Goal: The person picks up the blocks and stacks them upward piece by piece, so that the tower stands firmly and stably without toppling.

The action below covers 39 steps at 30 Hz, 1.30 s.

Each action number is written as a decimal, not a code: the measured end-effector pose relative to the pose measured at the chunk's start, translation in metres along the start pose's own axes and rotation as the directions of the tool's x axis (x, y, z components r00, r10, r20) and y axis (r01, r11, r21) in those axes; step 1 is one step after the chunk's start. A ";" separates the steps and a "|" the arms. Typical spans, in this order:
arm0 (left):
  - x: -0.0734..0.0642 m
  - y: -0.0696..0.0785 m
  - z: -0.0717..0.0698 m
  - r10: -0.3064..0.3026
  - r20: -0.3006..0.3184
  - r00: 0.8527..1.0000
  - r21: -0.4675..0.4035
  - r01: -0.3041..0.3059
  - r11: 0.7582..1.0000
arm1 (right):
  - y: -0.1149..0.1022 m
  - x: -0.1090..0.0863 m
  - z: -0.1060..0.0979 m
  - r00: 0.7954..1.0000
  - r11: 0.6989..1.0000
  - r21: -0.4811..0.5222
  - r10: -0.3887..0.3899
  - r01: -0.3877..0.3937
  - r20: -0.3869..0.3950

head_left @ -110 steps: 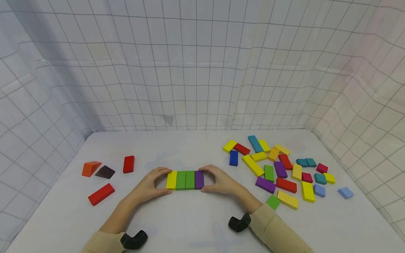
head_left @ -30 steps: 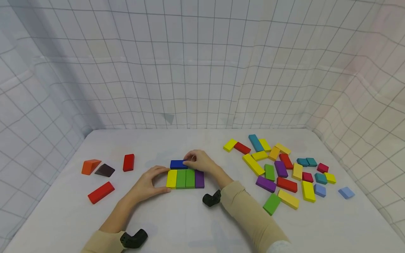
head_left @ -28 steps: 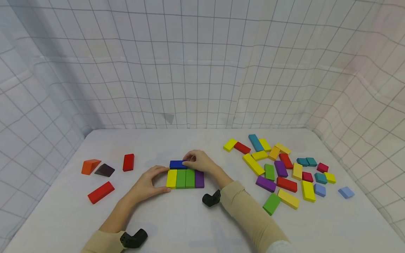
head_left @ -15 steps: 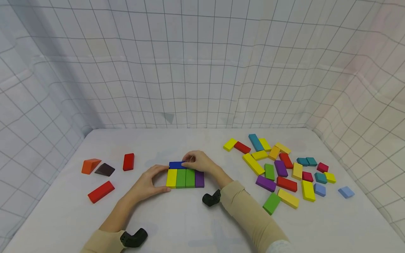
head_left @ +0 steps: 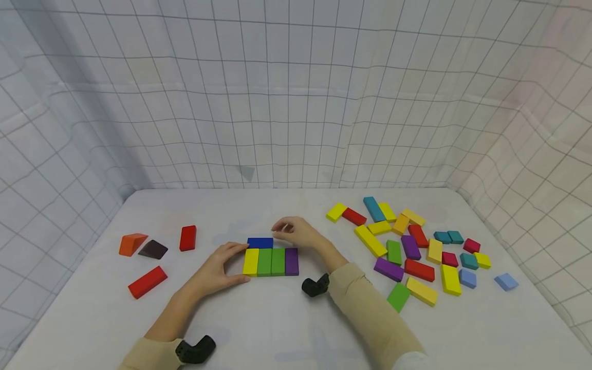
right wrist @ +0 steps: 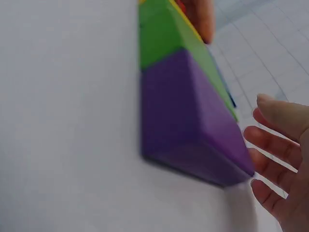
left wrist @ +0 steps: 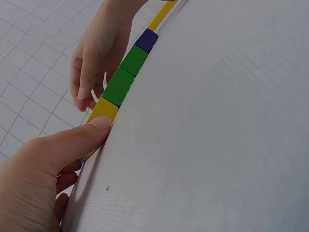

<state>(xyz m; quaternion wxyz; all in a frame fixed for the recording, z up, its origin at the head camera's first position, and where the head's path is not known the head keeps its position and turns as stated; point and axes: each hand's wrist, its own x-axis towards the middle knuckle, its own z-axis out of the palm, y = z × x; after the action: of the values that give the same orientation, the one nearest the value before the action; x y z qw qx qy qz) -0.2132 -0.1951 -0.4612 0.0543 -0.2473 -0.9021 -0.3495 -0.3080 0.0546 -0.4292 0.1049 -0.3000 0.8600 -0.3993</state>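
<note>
A row of upright-lying blocks stands mid-table: a yellow block, two green blocks and a purple block, side by side. Behind the yellow and green ones a blue block lies crosswise against their far ends. My left hand holds the yellow block between thumb and fingers; in the left wrist view its thumb rests on the block's near end. Just right of the blue block, my right hand is apart from it, fingers loosely bent around nothing. The right wrist view shows those fingers beyond the purple block.
Many coloured blocks are scattered at the right, among them a long yellow block and a green block. On the left lie two red blocks, an orange wedge and a dark wedge. Gridded cloth surrounds the table.
The blue block came from the right-hand scatter to behind the row and slid slightly left and nearer, against it. My right hand has just let go and moved right. My left hand stays put.
</note>
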 end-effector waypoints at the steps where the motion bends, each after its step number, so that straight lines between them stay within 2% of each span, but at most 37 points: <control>1: 0.000 0.000 0.000 0.001 0.000 1.000 0.000 -0.001 1.000 | 0.004 -0.002 -0.008 0.999 1.000 0.011 0.000 0.000 -0.033; 3: 0.000 0.000 0.001 0.006 0.000 1.000 0.002 -0.006 1.000 | 0.015 -0.006 -0.025 0.992 1.000 0.021 -0.001 0.003 -0.122; 6: 0.000 0.001 0.001 0.008 -0.002 1.000 0.004 -0.008 1.000 | 0.033 -0.015 -0.052 0.965 0.999 0.016 0.041 -0.038 -0.258; 8: 0.000 0.001 0.001 0.004 -0.005 1.000 0.007 -0.004 1.000 | 0.044 -0.021 -0.068 0.945 0.995 0.004 0.100 -0.104 -0.313; 10: -0.001 0.002 0.001 -0.002 -0.007 1.000 0.009 0.002 1.000 | 0.054 -0.028 -0.081 0.931 0.985 -0.026 0.153 -0.171 -0.333; 13: -0.001 0.001 0.000 -0.005 -0.005 1.000 0.013 0.005 1.000 | 0.066 -0.038 -0.094 0.930 0.971 -0.065 0.200 -0.230 -0.307; 16: -0.001 0.001 0.000 -0.001 -0.007 1.000 0.012 0.001 1.000 | 0.073 -0.046 -0.101 0.943 0.964 -0.089 0.221 -0.249 -0.249; 20: -0.001 0.001 0.001 -0.001 -0.010 1.000 0.010 0.001 1.000 | 0.077 -0.053 -0.104 0.952 0.957 -0.102 0.253 -0.273 -0.174; 23: -0.001 0.001 0.001 -0.002 -0.011 1.000 0.006 0.002 1.000 | 0.078 -0.054 -0.104 0.952 0.950 -0.124 0.267 -0.287 -0.152; 30: 0.000 0.000 0.001 0.007 -0.015 1.000 0.000 -0.007 1.000 | 0.081 -0.051 -0.101 0.954 0.922 -0.267 0.234 -0.279 -0.190; 39: 0.000 0.000 0.000 -0.004 -0.005 1.000 -0.002 0.004 1.000 | 0.077 -0.041 -0.090 0.964 0.908 -0.358 0.145 -0.219 -0.222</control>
<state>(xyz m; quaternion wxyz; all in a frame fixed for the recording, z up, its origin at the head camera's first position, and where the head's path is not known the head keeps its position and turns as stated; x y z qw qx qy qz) -0.2128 -0.1950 -0.4609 0.0556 -0.2445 -0.9021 -0.3513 -0.3463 0.1736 -0.4299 -0.0007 -0.1930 0.9512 -0.2406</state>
